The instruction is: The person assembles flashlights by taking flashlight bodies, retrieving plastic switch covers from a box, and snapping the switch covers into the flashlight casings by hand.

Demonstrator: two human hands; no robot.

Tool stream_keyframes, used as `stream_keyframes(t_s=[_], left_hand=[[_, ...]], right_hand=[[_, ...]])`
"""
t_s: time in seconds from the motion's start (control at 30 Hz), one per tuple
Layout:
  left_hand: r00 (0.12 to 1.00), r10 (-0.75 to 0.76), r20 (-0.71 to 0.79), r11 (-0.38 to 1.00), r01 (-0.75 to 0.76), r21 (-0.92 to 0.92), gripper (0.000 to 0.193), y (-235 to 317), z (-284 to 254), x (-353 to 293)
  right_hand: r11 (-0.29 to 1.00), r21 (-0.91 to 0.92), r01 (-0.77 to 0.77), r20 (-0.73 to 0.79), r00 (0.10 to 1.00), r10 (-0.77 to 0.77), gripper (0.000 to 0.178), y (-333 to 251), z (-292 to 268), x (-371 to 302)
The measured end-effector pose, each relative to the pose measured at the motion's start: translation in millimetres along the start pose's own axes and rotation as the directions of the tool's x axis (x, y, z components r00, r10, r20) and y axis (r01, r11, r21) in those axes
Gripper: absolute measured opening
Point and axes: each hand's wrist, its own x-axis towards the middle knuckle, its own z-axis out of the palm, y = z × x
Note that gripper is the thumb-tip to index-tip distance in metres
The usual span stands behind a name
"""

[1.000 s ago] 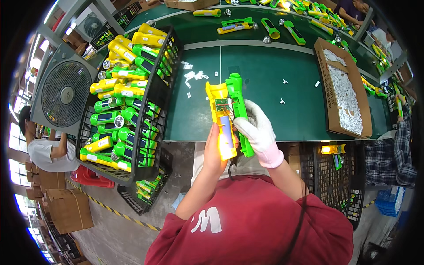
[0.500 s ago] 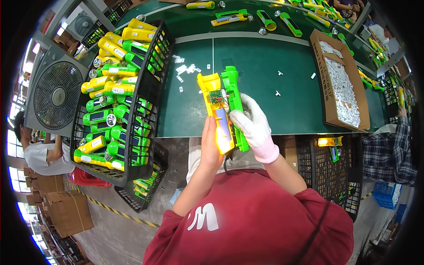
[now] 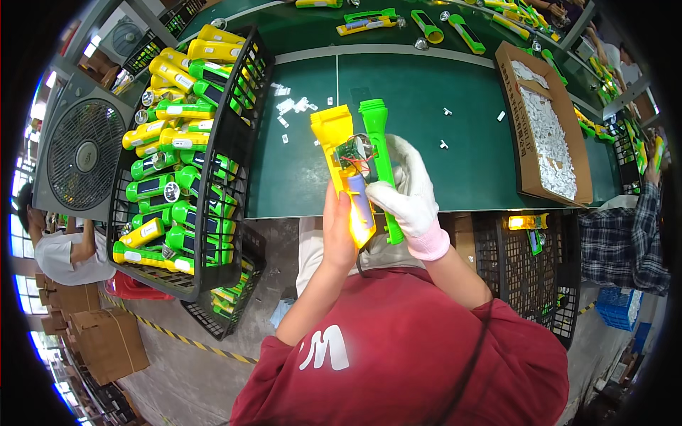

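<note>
My bare left hand (image 3: 337,231) is wrapped round a yellow flashlight half-shell (image 3: 332,138), its lower end glowing. Inside that shell lies a bluish cylindrical battery (image 3: 359,200). My right hand (image 3: 410,202), in a white glove with a pink cuff, grips a green flashlight half-shell (image 3: 376,131). The two halves stand side by side, heads pointing away from me, with a gap between their upper ends. In this gap sit a small green circuit board (image 3: 347,151) and thin red wires (image 3: 361,166). The gloved fingertips rest at the green shell's edge; some fingers are hidden behind it.
A black crate (image 3: 213,177) full of yellow and green flashlights stands at the left. Small white parts (image 3: 288,106) lie scattered on the green table (image 3: 298,192). At the right is a cardboard tray (image 3: 526,170) of white pieces. Flashlight shells (image 3: 426,26) lie along the far strip.
The heads of the two half-shells have turned and the green one sits a little farther from the yellow. The circuit board shows from a different angle. The whole view has shifted slightly.
</note>
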Motion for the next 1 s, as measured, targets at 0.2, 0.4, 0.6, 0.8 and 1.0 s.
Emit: stream_keyframes(t_s=[0.2, 0.4, 0.6, 0.8, 1.0], left_hand=[[0.994, 0.109, 0.027, 0.989, -0.112, 0.102, 0.040, 9, 4, 6], [0.998, 0.059, 0.026, 0.998, -0.059, 0.025, 0.047, 4, 4, 16], [0.998, -0.065, -0.024, 0.997, 0.066, 0.038, 0.057, -15, -1, 17], [0.937, -0.240, 0.255, 0.921, 0.303, -0.245, 0.067, -6, -17, 15], [0.859, -0.152, 0.488, 0.779, 0.408, -0.476, 0.076, -13, -20, 16]], right_hand=[[0.832, -0.441, 0.336, -0.055, 0.916, -0.398, 0.063, -17, 0, 7], [0.994, -0.106, -0.003, 0.132, 0.991, 0.018, 0.058, -24, -2, 16], [0.695, -0.697, 0.176, 0.026, 0.975, -0.221, 0.060, -26, 12, 14], [0.722, -0.602, 0.343, 0.040, 0.915, -0.401, 0.035, -14, -10, 16], [0.991, -0.110, -0.075, 0.377, 0.919, 0.111, 0.050, 9, -35, 43]])
